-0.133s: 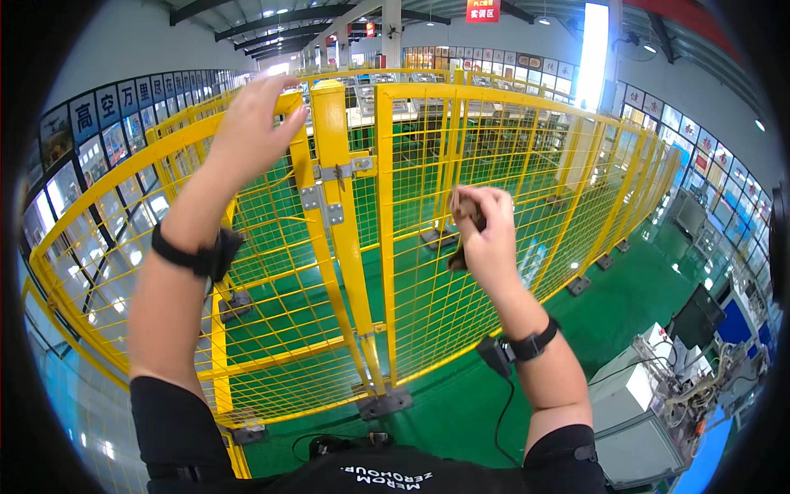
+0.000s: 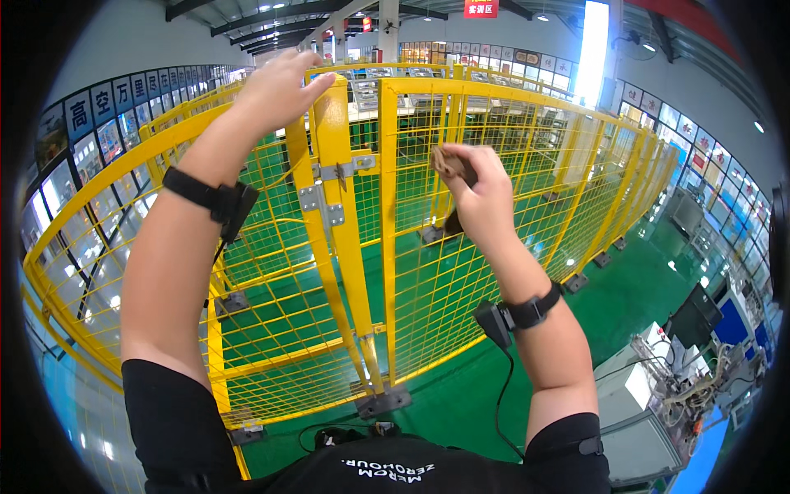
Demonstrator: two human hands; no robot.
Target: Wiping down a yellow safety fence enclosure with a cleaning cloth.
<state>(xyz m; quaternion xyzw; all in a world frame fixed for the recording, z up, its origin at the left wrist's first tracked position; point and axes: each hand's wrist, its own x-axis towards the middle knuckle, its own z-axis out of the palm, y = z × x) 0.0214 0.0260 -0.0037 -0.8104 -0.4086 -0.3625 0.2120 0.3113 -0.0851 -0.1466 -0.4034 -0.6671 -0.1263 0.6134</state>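
My left hand (image 2: 284, 92) is at the top of the yellow fence panel (image 2: 177, 136), close to the yellow post (image 2: 333, 119). Its thumb and fingers are apart with nothing in them; whether the palm touches the rail is hard to tell. My right hand (image 2: 485, 193) is closed on a crumpled brown cloth (image 2: 453, 165), raised in front of the mesh of the yellow panel (image 2: 388, 189) right of the post. A dark end of the cloth hangs below the hand. Between post and panel sits a metal latch (image 2: 346, 169), with a hinge plate (image 2: 321, 206) lower down.
The fence stands on dark feet such as the base (image 2: 383, 402) on the green floor (image 2: 444, 412). At the right are a grey and white cabinet (image 2: 629, 428) and a machine with loose hoses (image 2: 699, 403). A black cable (image 2: 500, 412) hangs from my right wrist strap.
My left hand has moved right and a little up, toward the top of the post. My right hand has risen slightly and shifted left with the brown cloth.
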